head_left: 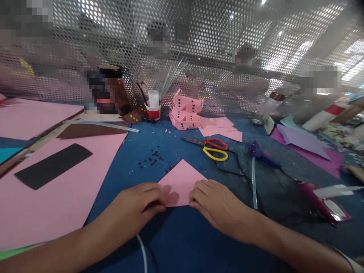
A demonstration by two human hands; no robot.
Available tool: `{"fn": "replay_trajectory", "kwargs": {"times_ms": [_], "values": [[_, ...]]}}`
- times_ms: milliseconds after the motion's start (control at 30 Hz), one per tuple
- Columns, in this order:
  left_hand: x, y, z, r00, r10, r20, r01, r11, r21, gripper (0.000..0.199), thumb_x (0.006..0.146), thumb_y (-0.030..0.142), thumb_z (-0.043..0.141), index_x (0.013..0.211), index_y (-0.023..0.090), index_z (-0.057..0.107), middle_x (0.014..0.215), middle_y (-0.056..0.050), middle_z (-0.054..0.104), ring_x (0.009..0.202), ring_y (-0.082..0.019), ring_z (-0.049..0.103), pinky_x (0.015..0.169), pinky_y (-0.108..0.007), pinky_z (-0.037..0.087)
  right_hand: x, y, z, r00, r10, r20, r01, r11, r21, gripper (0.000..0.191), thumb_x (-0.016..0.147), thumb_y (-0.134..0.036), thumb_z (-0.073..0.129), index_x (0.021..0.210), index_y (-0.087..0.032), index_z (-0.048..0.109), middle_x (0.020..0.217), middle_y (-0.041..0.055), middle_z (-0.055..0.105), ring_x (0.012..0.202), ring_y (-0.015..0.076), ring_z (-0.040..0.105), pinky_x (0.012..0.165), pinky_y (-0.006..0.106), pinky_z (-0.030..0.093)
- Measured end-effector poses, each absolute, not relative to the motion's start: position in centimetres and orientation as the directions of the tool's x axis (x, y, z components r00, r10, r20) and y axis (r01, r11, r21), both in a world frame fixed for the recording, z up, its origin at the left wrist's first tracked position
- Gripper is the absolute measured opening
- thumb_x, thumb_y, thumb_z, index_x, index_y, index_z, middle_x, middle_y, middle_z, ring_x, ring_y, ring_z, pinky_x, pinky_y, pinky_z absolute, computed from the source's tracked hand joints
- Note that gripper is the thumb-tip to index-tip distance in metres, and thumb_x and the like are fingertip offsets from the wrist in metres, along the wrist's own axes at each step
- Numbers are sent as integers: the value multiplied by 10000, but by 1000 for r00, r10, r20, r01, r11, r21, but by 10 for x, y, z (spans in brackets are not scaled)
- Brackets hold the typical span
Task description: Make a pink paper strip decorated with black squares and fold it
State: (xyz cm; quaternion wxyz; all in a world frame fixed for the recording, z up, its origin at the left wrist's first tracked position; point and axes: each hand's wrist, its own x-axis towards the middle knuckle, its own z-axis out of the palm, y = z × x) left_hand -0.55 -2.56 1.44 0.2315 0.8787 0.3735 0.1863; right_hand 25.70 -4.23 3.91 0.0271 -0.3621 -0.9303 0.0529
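Observation:
A pink sheet of paper (182, 185) lies in front of me on the blue tabletop, its upper corner pointing away like a triangle. My left hand (145, 199) grips its left side, fingers curled and pressed together at the edge. On the opposite side my right hand (210, 201) is closed over the paper's right corner. Both thumbs are partly hidden. Just beyond the sheet, small black paper bits (153, 157) are scattered. Scissors (216, 148) with one red and one yellow handle rest farther back, slightly right.
A folded pink paper model (186, 112) stands at the back near pink scraps (222, 127). To the right lie a blue glue gun (263, 155) with its cord and purple paper (307, 148). Large pink sheets (57, 212) with a black strip (54, 165) cover the left.

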Motion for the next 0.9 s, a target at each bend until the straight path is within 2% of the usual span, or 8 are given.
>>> {"fn": "replay_trajectory", "kwargs": {"times_ms": [300,467,633,900], "values": [[-8,-23,27,633,769,91,632,-581,513,67,883,206,614,836,234,652,819,41,658,761,-124,634,652,-211,448,258,-42,42,-722,692,-5,685,713,-153,118,983,-182,492,940,-170,601,910,33,637,867,172,573,773,316,442],[-11,-22,29,600,799,28,662,-516,543,73,875,192,623,830,236,660,801,47,654,756,-122,617,662,-214,430,259,-42,39,-703,711,27,697,696,-175,75,955,-192,536,898,-175,582,884,22,625,827,157,567,752,292,437],[-19,-26,24,558,830,3,683,-461,567,95,896,254,601,822,237,659,805,37,647,739,-127,601,650,-224,419,263,-40,40,-690,723,22,702,676,-226,83,940,-180,534,866,-178,574,873,14,615,796,141,558,722,273,423],[-21,-28,27,515,854,-80,768,-418,485,153,906,338,575,820,236,650,825,15,644,783,-158,603,686,-256,418,271,-41,57,-651,755,-78,734,599,-322,72,908,-141,546,858,-183,576,888,7,615,795,133,548,712,249,409]]}}
